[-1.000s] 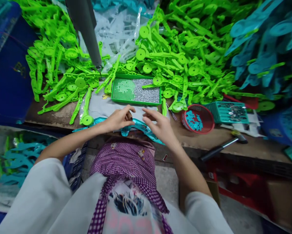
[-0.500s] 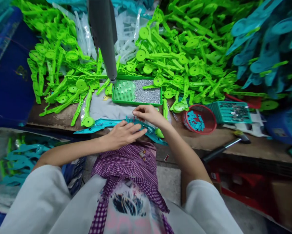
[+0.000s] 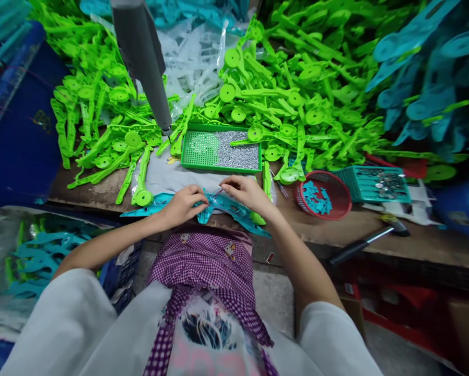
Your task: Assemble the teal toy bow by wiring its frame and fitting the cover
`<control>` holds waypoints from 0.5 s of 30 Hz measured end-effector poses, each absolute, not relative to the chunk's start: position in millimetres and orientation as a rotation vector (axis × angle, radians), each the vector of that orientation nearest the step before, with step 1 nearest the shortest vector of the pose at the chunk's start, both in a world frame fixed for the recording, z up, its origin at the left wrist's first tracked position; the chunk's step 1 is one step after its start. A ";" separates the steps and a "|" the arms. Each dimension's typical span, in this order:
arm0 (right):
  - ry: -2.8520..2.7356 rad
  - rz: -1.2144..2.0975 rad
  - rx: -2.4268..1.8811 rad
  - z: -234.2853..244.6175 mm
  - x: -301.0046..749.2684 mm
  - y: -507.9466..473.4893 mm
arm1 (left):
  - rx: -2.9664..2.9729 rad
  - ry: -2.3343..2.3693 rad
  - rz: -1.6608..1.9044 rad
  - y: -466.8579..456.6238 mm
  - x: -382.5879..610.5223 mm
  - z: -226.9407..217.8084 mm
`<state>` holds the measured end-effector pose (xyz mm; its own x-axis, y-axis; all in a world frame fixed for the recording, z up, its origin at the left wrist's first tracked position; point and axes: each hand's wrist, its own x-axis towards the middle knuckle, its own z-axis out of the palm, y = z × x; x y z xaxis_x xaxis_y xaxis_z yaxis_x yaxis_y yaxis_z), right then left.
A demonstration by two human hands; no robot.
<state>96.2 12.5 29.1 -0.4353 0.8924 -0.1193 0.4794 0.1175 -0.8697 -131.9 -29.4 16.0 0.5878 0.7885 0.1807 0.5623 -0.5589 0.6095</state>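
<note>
A long blue plastic housing part [image 3: 234, 208] lies across the bench edge in front of me, a thin reddish wire [image 3: 218, 192] showing near its middle. My right hand [image 3: 245, 194] is over its middle, thumb and forefinger pinched on the wire. My left hand [image 3: 185, 206] is closed at the left of the wire, fingertips together above the blue part; what they hold is too small to make out. Beyond my hands stands a green tray [image 3: 191, 166] with many small silver screws [image 3: 238, 151]. A grey powered screwdriver [image 3: 150, 78] hangs tip down, left of the tray.
Piles of lime-green plastic parts [image 3: 316, 94] cover the back. At right are a red basket [image 3: 346, 209] with blue pieces, a teal tray [image 3: 402, 196] of metal bits and a hammer [image 3: 360, 245]. A dark blue crate [image 3: 19, 130] stands left; blue parts [image 3: 430, 99] pile up right.
My left hand has lifted from lying flat on the blue part and drawn left, its fingers now pinched. My right hand stays near the wire. The screwdriver has swung left.
</note>
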 end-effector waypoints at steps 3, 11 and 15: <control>-1.958 1.142 -1.400 24.9 102.9 1.4 | 2.213 1.170 0.589 -18.3 -133.9 11.6; -2.251 0.408 -1.310 20.9 71.1 -62.3 | 1.982 1.181 0.257 17.9 -125.9 20.6; -2.372 0.118 -1.392 4.3 32.4 -86.1 | 2.074 1.097 -0.007 33.9 -107.8 41.1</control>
